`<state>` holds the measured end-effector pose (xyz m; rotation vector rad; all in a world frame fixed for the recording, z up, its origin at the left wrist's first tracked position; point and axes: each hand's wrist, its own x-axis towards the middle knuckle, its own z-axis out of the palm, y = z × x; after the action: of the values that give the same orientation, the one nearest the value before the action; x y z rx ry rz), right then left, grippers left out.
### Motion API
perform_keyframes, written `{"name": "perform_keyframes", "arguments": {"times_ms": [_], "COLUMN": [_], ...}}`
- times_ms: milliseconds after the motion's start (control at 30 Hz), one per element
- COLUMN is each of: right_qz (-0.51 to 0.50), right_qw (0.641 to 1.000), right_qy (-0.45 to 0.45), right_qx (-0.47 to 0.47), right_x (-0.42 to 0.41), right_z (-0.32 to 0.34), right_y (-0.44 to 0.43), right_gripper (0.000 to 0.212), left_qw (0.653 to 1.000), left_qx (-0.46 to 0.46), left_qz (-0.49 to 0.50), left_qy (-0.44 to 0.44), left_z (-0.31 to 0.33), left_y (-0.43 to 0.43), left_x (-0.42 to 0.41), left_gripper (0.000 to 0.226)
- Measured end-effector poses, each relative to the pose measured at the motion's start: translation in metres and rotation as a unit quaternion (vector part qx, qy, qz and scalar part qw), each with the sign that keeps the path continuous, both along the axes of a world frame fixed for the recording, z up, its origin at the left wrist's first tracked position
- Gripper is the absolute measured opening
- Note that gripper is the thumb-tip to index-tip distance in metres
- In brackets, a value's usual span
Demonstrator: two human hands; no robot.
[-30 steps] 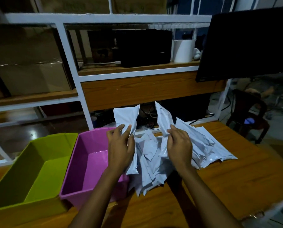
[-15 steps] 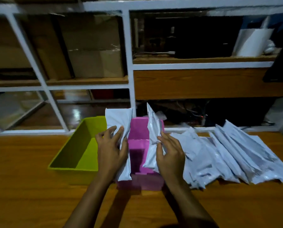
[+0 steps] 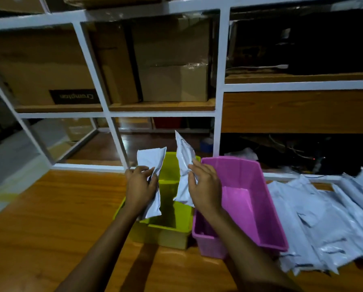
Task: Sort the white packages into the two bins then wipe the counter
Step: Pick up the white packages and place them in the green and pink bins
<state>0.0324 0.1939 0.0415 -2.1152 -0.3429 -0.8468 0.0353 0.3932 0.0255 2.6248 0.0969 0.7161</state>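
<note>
The left hand (image 3: 141,189) grips the left package (image 3: 152,158) and the right hand (image 3: 207,188) pinches the right package (image 3: 183,157), both upright above the green bin (image 3: 165,234), the pink bin (image 3: 260,207) just right of it. Best to lower each well inside its bin's walls before loosening fingers, so neither slips onto the counter (image 3: 49,218); the unsorted pile (image 3: 324,218) lies right.

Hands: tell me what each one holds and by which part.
The left hand grips one white package around its middle; the right hand pinches a second white package at mid-length, both upright over the green bin.
</note>
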Motion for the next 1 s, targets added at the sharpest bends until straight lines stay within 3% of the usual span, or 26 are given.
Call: {"name": "perform_keyframes", "arguments": {"times_ms": [133, 267, 367, 500, 567, 633, 700, 767, 867, 967, 1000], "right_qz": [-0.019, -0.046, -0.029, 0.067, 0.082, 0.082, 0.073, 0.071, 0.063, 0.056, 0.056], "right_qw": [0.996, 0.936, 0.865, 0.797, 0.762, 0.710, 0.660, 0.634, 0.643, 0.659, 0.661], "right_qy": [0.052, 0.178, 0.277, 0.423, 0.458, 0.484, 0.520, 0.555, 0.563, 0.534, 0.514], "right_qx": [-0.070, -0.301, -0.417, -0.426, -0.450, -0.505, -0.538, -0.534, -0.515, -0.527, -0.544], "right_x": [0.034, 0.057, 0.060, 0.065, 0.072, 0.078, 0.082, 0.083, 0.085, 0.085, 0.083], "right_z": [-0.010, -0.032, -0.057, -0.073, -0.081, -0.092, -0.103, -0.112, -0.125, -0.134, -0.133], "right_y": [0.046, 0.073, 0.081, 0.081, 0.080, 0.080, 0.083, 0.088, 0.093, 0.093, 0.090], "right_gripper": [0.020, 0.024, 0.020, 0.028, 0.046, 0.089, 0.119, 0.129, 0.121, 0.095, 0.095], "left_qw": [0.998, 0.978, 0.931, 0.834, 0.811, 0.774, 0.782, 0.798, 0.799, 0.825, 0.828], "left_qx": [0.010, 0.133, 0.190, 0.263, 0.315, 0.349, 0.308, 0.260, 0.303, 0.304, 0.310], "left_qz": [-0.043, -0.069, -0.114, -0.205, -0.193, -0.195, -0.198, -0.201, -0.193, -0.214, -0.221], "left_qy": [0.039, 0.142, 0.290, 0.439, 0.454, 0.491, 0.504, 0.506, 0.481, 0.425, 0.411], "left_z": [-0.010, -0.043, -0.067, -0.091, -0.101, -0.105, -0.109, -0.113, -0.131, -0.139, -0.139], "left_y": [0.012, 0.015, 0.016, 0.021, 0.023, 0.025, 0.027, 0.029, 0.029, 0.034, 0.035], "left_x": [0.039, 0.075, 0.087, 0.096, 0.100, 0.101, 0.098, 0.094, 0.092, 0.090, 0.089], "left_gripper": [0.046, 0.047, 0.043, 0.048, 0.072, 0.120, 0.144, 0.131, 0.126, 0.094, 0.091]}}
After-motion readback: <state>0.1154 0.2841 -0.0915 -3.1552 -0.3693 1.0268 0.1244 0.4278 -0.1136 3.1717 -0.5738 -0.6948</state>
